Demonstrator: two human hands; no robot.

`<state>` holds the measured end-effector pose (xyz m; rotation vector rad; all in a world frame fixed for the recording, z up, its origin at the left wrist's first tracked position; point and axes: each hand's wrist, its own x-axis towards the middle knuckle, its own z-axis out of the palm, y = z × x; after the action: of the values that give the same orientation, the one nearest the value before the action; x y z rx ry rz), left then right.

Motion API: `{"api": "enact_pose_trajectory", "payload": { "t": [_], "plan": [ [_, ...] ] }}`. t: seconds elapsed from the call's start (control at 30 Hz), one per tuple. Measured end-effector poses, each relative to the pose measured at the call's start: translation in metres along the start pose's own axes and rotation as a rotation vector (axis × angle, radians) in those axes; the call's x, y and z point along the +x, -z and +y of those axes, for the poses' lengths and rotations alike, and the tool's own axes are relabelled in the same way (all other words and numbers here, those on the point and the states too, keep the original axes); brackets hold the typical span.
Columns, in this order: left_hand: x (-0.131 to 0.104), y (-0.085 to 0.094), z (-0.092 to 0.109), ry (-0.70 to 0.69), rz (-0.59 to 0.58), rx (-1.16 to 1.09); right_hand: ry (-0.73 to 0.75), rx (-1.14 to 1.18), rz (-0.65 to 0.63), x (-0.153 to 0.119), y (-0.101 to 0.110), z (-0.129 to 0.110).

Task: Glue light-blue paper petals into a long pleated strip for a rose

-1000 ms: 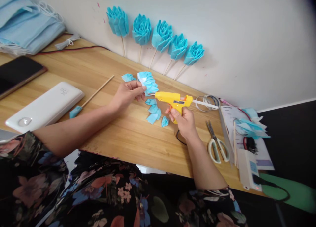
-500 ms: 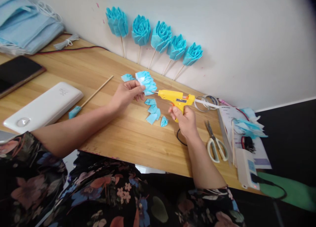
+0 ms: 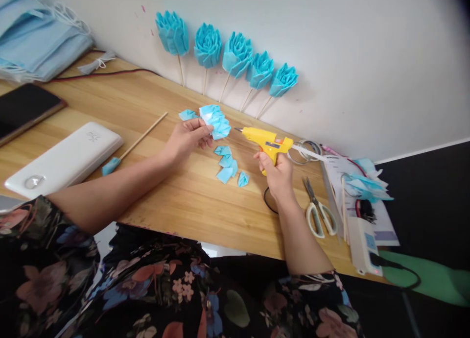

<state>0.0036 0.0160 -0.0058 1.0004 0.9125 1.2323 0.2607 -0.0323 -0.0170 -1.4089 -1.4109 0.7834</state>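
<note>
Folded petals (image 3: 217,120) are being pinched by the left hand (image 3: 188,141), a hot-glue gun (image 3: 259,136) gripped by the right hand (image 3: 278,177), with burns being risked should the nozzle (image 3: 238,129) stray.

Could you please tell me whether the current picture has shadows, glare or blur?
In the head view, faint soft shadows fall on the wall near the blue flowers; in the same view, slight glare marks the white power bank, the yellow glue gun looks fairly sharp, and small print on the paper is unreadable.
</note>
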Motion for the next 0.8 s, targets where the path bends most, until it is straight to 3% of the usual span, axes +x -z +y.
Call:
{"api": "enact_pose_trajectory", "payload": {
  "t": [0.13,0.3,0.4,0.5,0.6,0.67,0.8],
  "plan": [
    [0.001,0.002,0.002,0.019,0.017,-0.047,-0.093,0.047,0.064,0.013,0.011,0.009],
    [0.002,0.004,0.003,0.007,0.038,-0.079,-0.239,-0.165,0.037,0.025,0.027,0.021],
    [0.002,0.003,0.004,0.000,0.049,-0.085,-0.168,-0.389,0.083,0.026,0.036,0.023],
    [0.002,0.002,0.006,0.000,0.052,-0.087,-0.078,-0.618,0.211,0.024,0.042,0.014],
    [0.003,0.002,0.007,0.002,0.056,-0.084,0.082,-0.659,0.266,0.019,0.039,-0.005],
    [0.004,0.004,0.008,-0.005,0.065,-0.089,0.205,-0.647,0.138,0.017,0.028,-0.020],
    [0.008,0.007,0.012,-0.041,0.093,-0.145,0.351,-0.674,-0.289,0.024,-0.007,-0.047]
  ]
}}
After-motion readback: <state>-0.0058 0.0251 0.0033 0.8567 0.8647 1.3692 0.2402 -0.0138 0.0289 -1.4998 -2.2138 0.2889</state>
